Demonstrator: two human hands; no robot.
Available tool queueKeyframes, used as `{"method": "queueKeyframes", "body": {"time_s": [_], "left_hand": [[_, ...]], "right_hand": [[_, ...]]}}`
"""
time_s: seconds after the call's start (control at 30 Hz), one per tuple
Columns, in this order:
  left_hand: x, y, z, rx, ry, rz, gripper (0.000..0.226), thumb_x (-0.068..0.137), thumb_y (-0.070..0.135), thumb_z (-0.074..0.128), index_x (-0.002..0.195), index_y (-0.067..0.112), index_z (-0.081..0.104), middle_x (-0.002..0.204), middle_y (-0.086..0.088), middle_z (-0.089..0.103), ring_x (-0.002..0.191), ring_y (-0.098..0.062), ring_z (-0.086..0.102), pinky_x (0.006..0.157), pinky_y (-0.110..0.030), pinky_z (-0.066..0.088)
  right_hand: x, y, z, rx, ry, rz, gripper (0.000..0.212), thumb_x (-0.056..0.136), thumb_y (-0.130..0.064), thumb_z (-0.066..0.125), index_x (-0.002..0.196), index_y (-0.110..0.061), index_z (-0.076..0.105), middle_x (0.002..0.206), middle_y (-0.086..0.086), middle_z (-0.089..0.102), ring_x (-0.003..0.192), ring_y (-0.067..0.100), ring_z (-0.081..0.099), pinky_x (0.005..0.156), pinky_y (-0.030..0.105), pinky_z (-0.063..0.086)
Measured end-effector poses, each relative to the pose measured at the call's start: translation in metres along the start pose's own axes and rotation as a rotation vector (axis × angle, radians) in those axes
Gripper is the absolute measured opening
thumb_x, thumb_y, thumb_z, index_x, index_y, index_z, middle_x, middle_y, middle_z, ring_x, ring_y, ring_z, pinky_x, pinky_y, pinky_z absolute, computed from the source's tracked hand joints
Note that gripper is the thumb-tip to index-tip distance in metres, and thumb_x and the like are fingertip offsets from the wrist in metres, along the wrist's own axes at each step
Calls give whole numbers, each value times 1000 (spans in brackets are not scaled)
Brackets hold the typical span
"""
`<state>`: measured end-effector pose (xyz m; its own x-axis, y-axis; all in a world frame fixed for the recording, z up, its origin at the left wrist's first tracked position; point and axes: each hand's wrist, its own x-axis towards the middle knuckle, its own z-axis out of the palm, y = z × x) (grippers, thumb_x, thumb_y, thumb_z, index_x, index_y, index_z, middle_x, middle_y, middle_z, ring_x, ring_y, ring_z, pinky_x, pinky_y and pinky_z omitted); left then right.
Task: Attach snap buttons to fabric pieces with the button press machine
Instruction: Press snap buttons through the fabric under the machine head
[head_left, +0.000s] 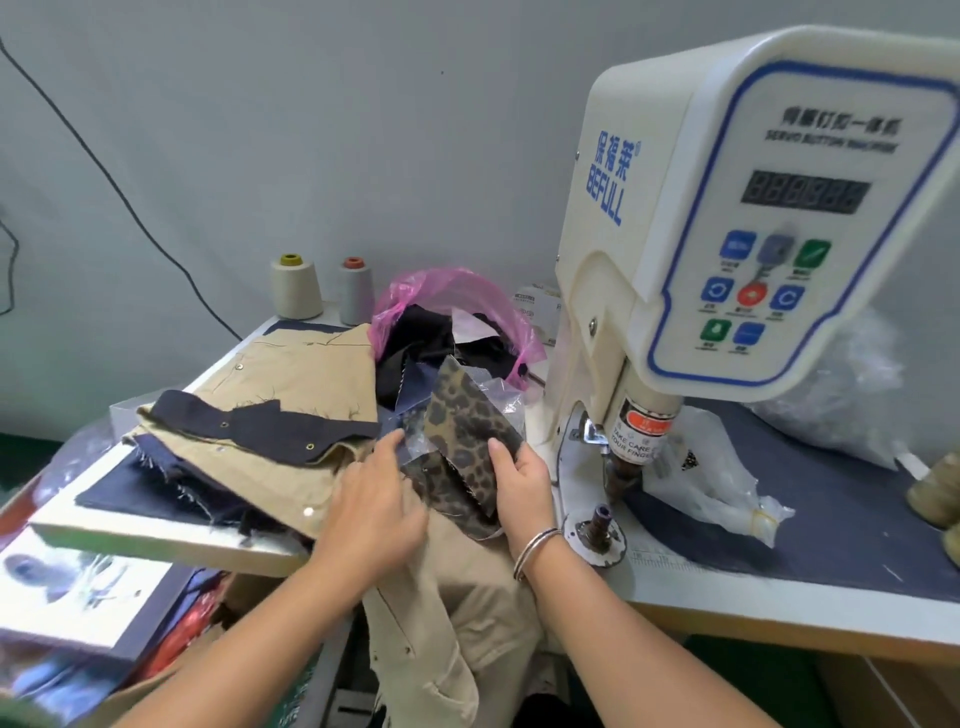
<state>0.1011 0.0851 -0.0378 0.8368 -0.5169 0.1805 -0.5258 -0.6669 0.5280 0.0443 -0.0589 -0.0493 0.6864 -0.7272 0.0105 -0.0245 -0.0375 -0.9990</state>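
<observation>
A person's right hand (519, 470) pinches a leopard-print piece (467, 436) by its edge, just left of the press (727, 234); the left hand (376, 499), fingers spread, rests on the khaki fabric (291, 457) beside it. Loose plastic clinging beneath the piece could ride under the die (600, 522) and spoil the snap.

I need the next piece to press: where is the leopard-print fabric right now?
In the head view it sits centre frame, the leopard-print fabric pinched by the right hand, just left of the button press machine, atop the khaki fabric pile.
</observation>
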Motion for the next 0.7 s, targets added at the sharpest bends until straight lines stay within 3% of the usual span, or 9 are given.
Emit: {"method": "queueKeyframes", "body": {"time_s": [0.13,0.2,0.3,0.4,0.47,0.53,0.6,0.7], "left_hand": [[15,3,-22,59,-135,-63,23,90,24,50,112,22,59,105,0,65,105,-23,56,90,-37,44],[15,9,-30,-202,-194,-97,15,91,19,53,98,19,66,99,-4,68,100,-25,60,88,-37,48],[9,18,-45,-596,-319,-113,17,92,8,55,98,15,69,97,-8,73,97,-25,67,87,-34,52],[3,25,-61,-766,-419,6,27,88,-3,57,106,15,68,101,5,74,97,-8,68,76,-13,51],[3,27,-70,-884,-393,21,32,81,-6,63,106,14,67,100,6,74,96,-8,68,77,-16,51],[6,29,-84,-955,-391,16,25,85,-2,59,91,18,72,84,6,74,82,-8,70,67,-18,54],[12,30,-100,-983,-447,46,27,84,0,55,81,18,75,80,-2,73,77,-15,70,63,-23,56],[24,30,-124,-1043,-472,106,29,70,3,49,85,13,71,83,-11,69,76,-22,68,64,-31,58]], "right_hand": [[-10,-6,-6,168,-40,3,10,91,-22,61,91,-20,70,89,0,75,88,18,70,75,27,56],[-15,-17,-10,402,-41,67,12,89,-20,63,99,-15,69,92,3,75,88,19,71,72,25,56],[-23,-36,-20,646,-169,122,36,82,-25,68,112,-6,64,107,11,71,101,25,67,87,37,53],[-32,-53,-30,452,-412,81,42,75,-33,71,109,-9,67,109,13,70,102,27,67,87,36,53],[-35,-60,-36,281,-469,69,28,81,-31,69,103,-13,70,106,9,72,101,23,67,87,31,53],[-37,-66,-42,205,-499,94,16,85,-28,67,94,-16,73,102,8,73,96,21,69,81,25,54],[-41,-69,-48,163,-559,94,17,81,-31,70,87,-17,75,99,8,73,93,20,69,78,24,53],[-49,-75,-56,77,-621,93,25,74,-37,71,87,-16,74,88,3,73,85,18,68,72,23,52]]}}
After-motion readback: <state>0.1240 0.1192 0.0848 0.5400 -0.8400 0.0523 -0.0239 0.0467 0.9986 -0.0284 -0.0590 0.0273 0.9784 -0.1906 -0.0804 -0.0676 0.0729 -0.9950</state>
